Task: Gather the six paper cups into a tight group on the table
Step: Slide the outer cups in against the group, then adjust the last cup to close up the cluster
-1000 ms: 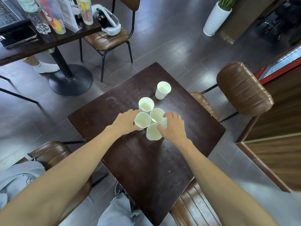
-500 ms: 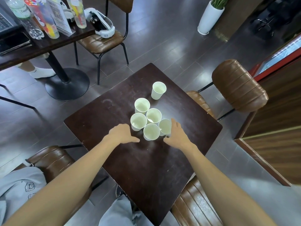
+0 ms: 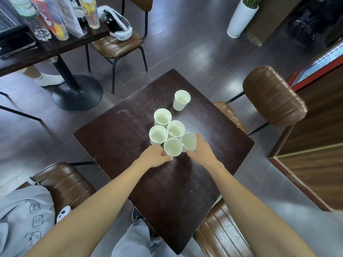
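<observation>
Several white paper cups stand upright on the dark wooden table (image 3: 118, 138). Most form a touching cluster in the middle: a far cup (image 3: 162, 116), a middle cup (image 3: 175, 128), a left cup (image 3: 158, 134), a nearest cup (image 3: 173, 146) and a right cup (image 3: 188, 140). One lone cup (image 3: 181, 99) stands apart, farther back near the far corner. My left hand (image 3: 155, 157) curls its fingers against the nearest cup's near-left side. My right hand (image 3: 201, 149) wraps around the right cup's outer side.
Brown padded chairs (image 3: 272, 95) surround the table on the right, near right and near left. A second table (image 3: 55, 47) at the far left carries bottles and a menu stand. A white planter (image 3: 239, 17) stands on the floor behind. Another person's foot is under that table.
Both hands have moved forward from the bare tabletop to the cluster. The left now touches the nearest cup, and the right closes around the right cup. The lone cup has not moved.
</observation>
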